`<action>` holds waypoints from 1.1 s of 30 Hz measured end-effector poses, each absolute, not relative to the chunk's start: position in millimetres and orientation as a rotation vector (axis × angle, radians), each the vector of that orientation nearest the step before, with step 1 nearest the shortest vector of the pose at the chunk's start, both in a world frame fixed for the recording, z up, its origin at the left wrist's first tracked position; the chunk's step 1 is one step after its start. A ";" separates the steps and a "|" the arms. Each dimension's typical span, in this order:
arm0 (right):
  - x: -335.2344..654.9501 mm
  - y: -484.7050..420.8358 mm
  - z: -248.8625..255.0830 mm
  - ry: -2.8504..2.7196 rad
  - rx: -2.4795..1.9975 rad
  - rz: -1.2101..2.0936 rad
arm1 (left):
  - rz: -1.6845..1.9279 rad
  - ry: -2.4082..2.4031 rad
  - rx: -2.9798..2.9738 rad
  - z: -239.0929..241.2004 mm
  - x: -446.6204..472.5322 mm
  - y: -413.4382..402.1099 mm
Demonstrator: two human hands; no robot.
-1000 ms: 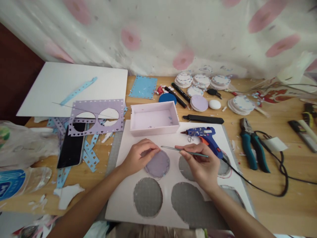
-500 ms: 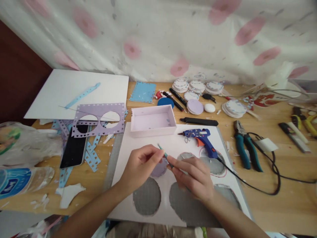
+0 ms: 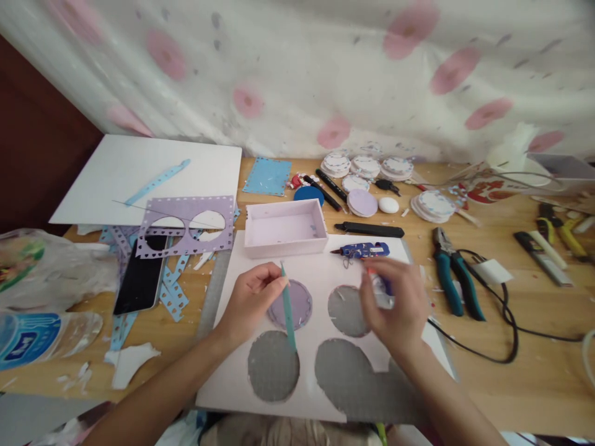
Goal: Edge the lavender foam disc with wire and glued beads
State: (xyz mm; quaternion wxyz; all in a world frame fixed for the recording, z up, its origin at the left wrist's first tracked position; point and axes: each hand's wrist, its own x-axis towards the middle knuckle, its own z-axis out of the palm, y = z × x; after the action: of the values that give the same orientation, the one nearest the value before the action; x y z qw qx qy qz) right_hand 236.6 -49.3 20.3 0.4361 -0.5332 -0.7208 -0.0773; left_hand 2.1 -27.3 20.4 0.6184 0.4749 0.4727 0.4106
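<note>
Pinching the teal strip (image 3: 289,317) in my left hand (image 3: 251,298), I hold it over the lavender disc (image 3: 302,303). Earlier both hands held it; my right hand (image 3: 398,303) has since moved to the blue hot-glue gun (image 3: 366,249), fingers curled, though whether they grip I cannot tell.

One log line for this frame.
left hand: holding teal strip | right hand: near glue gun, grip unclear | purple disc: partly behind strip

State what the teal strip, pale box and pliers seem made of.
Teal strip: perhaps paper or thin foam; matte, flat. Pale box: perhaps foam board; matte, thick-edged walls. Pliers: likely steel head, metallic grey; smooth teal grips, probably plastic or rubber.
</note>
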 end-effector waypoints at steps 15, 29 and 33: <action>279.3 -31.4 -8.9 -1.504 -2.192 0.172 | 0.779 0.853 1.519 -0.7 -12.2 -10.1; 219.7 -40.1 -19.1 -1.298 -1.576 0.840 | 0.663 0.960 1.449 -3.6 -7.7 -4.4; 221.7 -41.3 -22.5 -1.351 -1.618 0.824 | 0.644 0.960 1.425 -3.5 -8.8 -3.4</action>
State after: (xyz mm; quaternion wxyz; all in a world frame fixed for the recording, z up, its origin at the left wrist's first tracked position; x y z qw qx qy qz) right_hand 221.7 -41.3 -22.5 0.4251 -0.6472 -0.5402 0.3295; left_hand -8.8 -3.4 -3.5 0.6079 0.6167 0.4154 0.2786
